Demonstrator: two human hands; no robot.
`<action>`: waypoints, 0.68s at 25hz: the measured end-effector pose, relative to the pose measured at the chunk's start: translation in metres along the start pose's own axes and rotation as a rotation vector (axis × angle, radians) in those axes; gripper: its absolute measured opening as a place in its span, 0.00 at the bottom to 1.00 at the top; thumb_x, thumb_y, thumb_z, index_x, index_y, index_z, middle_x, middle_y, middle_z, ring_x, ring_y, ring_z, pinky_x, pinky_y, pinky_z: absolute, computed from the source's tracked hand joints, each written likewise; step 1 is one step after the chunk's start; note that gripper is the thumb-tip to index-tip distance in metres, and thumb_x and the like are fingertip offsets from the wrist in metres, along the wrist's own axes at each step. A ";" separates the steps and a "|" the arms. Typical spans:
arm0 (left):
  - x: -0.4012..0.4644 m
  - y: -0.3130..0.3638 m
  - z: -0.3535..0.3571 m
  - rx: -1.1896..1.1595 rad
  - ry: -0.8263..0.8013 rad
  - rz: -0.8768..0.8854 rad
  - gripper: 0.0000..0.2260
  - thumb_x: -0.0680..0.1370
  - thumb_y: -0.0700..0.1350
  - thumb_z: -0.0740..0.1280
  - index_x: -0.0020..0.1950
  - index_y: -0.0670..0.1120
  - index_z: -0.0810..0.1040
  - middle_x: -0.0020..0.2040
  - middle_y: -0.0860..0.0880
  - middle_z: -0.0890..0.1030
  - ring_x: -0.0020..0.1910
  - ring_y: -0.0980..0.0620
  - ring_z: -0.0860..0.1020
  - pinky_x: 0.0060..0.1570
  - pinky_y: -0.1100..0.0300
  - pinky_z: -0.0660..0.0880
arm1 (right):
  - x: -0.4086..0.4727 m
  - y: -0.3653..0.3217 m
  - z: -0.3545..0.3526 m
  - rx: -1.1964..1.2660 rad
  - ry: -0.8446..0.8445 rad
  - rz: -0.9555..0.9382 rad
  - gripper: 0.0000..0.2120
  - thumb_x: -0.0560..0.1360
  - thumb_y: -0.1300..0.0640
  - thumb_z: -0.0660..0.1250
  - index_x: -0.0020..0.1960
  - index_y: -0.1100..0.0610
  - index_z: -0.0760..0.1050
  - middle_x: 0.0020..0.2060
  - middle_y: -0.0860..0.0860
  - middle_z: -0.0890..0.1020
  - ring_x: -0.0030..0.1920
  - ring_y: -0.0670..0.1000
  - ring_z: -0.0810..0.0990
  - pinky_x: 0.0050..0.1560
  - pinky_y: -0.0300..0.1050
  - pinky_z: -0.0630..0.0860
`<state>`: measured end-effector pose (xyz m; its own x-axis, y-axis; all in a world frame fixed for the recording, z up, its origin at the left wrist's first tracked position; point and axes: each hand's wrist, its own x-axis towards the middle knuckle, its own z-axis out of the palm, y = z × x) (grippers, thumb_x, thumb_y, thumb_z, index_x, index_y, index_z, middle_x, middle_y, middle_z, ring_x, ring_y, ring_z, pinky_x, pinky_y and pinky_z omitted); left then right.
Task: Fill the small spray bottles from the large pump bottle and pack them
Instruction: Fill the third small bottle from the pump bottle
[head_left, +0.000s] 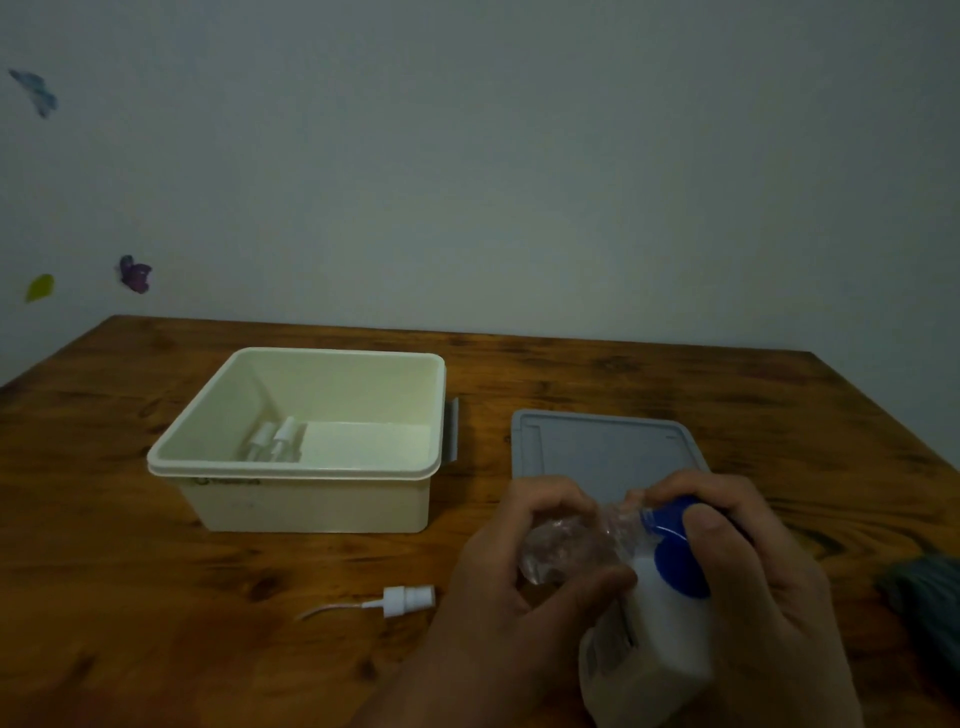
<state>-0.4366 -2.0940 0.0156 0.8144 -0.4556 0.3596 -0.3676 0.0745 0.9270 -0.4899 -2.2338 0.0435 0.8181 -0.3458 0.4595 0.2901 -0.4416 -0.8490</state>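
My left hand (524, 582) grips a small clear spray bottle (571, 545), capless, tilted with its neck against the blue pump head (675, 551) of the large white pump bottle (665, 639). My right hand (748, 571) curls over that blue pump head from the right. The loose white spray cap (408, 600) with its thin dip tube lies on the table left of my hands. Two small spray bottles (275, 441) lie inside the cream plastic box (311, 499) at its left side.
The box's grey lid (597, 447) lies flat on the wooden table (104, 571) right of the box, just behind my hands. A dark sleeve shows at the right edge. A wall rises behind the table's far edge.
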 end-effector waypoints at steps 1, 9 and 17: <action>0.000 0.000 0.000 -0.004 -0.005 -0.008 0.20 0.70 0.46 0.75 0.49 0.68 0.72 0.53 0.65 0.77 0.51 0.62 0.78 0.46 0.66 0.78 | 0.000 0.000 -0.001 -0.006 -0.002 -0.004 0.17 0.66 0.29 0.58 0.44 0.39 0.76 0.44 0.40 0.80 0.40 0.41 0.79 0.36 0.27 0.73; 0.003 0.004 0.002 -0.006 0.012 0.052 0.17 0.65 0.55 0.71 0.50 0.69 0.72 0.53 0.66 0.77 0.51 0.63 0.78 0.45 0.70 0.76 | 0.000 -0.006 -0.003 0.002 0.021 0.002 0.20 0.64 0.28 0.58 0.47 0.38 0.76 0.46 0.40 0.80 0.40 0.43 0.79 0.35 0.30 0.73; 0.000 0.002 -0.001 -0.006 0.009 0.023 0.20 0.66 0.49 0.76 0.49 0.69 0.73 0.53 0.65 0.77 0.51 0.62 0.79 0.46 0.69 0.76 | -0.001 0.001 -0.003 0.070 -0.019 0.034 0.14 0.66 0.39 0.59 0.45 0.43 0.77 0.45 0.39 0.83 0.43 0.39 0.82 0.40 0.27 0.75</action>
<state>-0.4366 -2.0936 0.0174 0.8098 -0.4454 0.3818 -0.3837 0.0901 0.9191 -0.4917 -2.2365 0.0435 0.8369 -0.3437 0.4260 0.2959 -0.3707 -0.8804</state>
